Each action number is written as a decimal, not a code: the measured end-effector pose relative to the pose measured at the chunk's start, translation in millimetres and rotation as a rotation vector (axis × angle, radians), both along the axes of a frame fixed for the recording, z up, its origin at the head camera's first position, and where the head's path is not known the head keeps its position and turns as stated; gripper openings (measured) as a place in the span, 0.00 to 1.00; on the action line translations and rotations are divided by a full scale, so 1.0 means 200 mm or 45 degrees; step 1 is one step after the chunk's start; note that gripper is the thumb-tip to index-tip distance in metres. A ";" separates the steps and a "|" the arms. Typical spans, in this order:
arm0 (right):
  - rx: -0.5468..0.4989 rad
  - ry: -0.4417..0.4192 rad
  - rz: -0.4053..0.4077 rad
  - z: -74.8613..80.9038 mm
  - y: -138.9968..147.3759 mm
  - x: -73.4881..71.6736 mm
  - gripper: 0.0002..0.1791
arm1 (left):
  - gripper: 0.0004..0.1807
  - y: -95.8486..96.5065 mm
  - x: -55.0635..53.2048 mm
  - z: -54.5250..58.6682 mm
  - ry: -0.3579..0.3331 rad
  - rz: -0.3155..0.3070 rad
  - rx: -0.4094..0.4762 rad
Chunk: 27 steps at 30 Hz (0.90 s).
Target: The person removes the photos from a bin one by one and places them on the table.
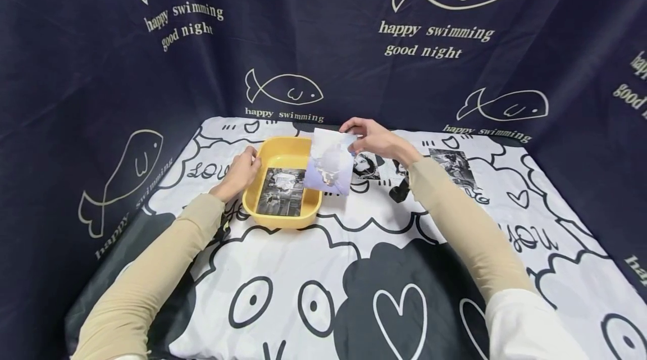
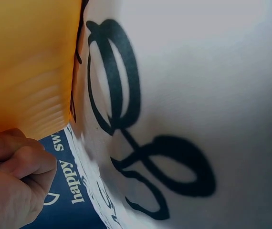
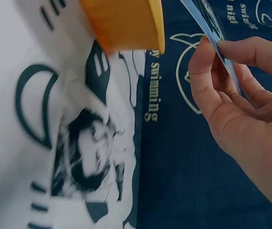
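Observation:
My left hand (image 1: 241,172) grips the left rim of a yellow plastic basin (image 1: 285,149); in the left wrist view its fingers curl at the basin's edge. Inside the basin lies a black-and-white picture print (image 1: 280,192). My right hand (image 1: 376,138) pinches a pale blue-and-violet picture print (image 1: 328,163) between thumb and fingers at its upper right edge. This print is held up over the basin's right rim, overlapping it in the head view. The right wrist view shows the held print (image 3: 211,28) nearly edge-on.
A black-and-white portrait print (image 1: 365,165) lies on the patterned cloth (image 1: 283,270) right of the basin. Farther right, beyond my right forearm, is another dark print (image 1: 452,168). A navy curtain (image 1: 354,85) with fish drawings stands behind and at the sides.

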State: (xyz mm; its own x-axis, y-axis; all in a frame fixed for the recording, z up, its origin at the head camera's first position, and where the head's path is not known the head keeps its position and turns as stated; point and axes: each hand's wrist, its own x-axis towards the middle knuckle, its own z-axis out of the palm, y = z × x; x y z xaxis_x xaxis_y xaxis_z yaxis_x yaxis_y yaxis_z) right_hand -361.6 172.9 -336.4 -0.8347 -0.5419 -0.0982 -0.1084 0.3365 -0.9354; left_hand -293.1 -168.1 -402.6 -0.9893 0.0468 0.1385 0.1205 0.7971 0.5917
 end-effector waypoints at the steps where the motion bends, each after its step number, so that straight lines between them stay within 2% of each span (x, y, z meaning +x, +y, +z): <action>1: -0.004 -0.010 -0.002 -0.01 0.02 0.01 0.27 | 0.11 0.00 0.00 0.00 -0.002 0.003 -0.002; 8: -0.008 -0.049 -0.015 -0.05 0.16 0.06 0.28 | 0.10 -0.01 0.00 -0.01 -0.016 0.001 0.025; 12: 0.016 -0.045 0.013 -0.06 0.23 0.09 0.27 | 0.10 -0.01 0.00 -0.01 -0.016 0.001 0.036; 16: -0.014 -0.074 0.062 -0.10 0.29 0.13 0.27 | 0.10 -0.02 0.00 -0.01 -0.005 -0.002 0.032; 21: -0.069 -0.132 0.137 -0.17 0.33 0.18 0.28 | 0.10 -0.02 0.00 -0.01 0.003 -0.010 0.032; 27: -0.010 -0.105 0.153 -0.24 0.32 0.21 0.29 | 0.11 -0.01 -0.01 -0.01 -0.005 -0.015 0.038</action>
